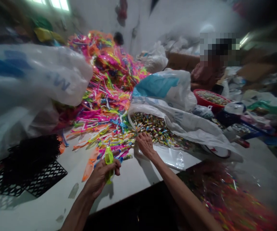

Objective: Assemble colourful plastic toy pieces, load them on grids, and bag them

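Note:
My left hand (104, 173) is closed around a yellow-green see-through plastic piece (109, 155), held upright above the white table; its exact kind I cannot make out. My right hand (145, 142) is at the mouth of a white plastic sack (177, 120). Its fingers bend down at the near edge of many small, multicoloured cylinder-shaped pieces (150, 125) in the sack, and the fingertips are hidden. Between and beyond my hands spreads a heap of pink, orange, yellow and blue plastic pieces (104, 112), some like the one I hold.
Black perforated mats (39, 176) lie on the table (121, 186) at left, beneath a large white bag (32, 77). A clear plastic bag (172, 157) lies right of my right hand. Farther right are a red basin (210, 104) and a person (208, 70). Below is a bag of colourful pieces (237, 199).

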`<move>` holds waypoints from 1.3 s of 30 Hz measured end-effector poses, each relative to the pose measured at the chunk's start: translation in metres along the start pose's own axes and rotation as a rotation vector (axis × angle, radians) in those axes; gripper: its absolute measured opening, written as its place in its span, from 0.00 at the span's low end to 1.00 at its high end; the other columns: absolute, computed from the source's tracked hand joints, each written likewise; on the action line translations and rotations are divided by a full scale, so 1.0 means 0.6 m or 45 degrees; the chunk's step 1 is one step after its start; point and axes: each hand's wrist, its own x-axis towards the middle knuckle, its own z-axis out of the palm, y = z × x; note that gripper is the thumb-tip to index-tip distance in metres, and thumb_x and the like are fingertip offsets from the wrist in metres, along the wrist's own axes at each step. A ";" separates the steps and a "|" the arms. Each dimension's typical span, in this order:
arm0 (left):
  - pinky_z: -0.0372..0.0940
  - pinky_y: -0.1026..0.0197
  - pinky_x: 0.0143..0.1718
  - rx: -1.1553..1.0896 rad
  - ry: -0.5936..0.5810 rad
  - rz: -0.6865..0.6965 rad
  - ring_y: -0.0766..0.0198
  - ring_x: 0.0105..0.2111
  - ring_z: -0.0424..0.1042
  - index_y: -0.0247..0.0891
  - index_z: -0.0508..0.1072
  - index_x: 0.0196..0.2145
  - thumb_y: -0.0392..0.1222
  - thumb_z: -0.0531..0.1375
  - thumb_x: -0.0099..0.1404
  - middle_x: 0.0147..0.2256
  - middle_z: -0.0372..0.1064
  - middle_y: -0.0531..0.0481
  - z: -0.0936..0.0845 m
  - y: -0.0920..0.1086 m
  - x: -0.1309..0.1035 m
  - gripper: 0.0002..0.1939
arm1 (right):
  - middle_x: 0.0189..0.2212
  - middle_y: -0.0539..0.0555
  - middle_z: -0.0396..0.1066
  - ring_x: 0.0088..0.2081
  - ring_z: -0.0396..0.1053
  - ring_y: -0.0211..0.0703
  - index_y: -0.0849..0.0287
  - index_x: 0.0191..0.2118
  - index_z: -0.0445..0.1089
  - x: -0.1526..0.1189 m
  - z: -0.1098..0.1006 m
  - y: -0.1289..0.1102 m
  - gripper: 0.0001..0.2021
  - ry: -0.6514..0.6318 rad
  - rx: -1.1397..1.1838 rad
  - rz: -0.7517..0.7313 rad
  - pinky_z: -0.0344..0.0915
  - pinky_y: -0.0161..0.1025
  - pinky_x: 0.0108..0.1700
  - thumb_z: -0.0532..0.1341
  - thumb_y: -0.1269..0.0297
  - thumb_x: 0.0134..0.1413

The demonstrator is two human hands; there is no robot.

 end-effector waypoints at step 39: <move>0.57 0.65 0.25 0.458 -0.323 -0.137 0.70 0.21 0.61 0.35 0.63 0.30 0.49 0.56 0.59 0.24 0.64 0.53 0.020 0.010 -0.016 0.13 | 0.20 0.49 0.66 0.19 0.59 0.30 0.65 0.29 0.74 -0.091 -0.096 -0.064 0.09 -0.589 2.315 0.045 0.55 0.30 0.21 0.66 0.63 0.45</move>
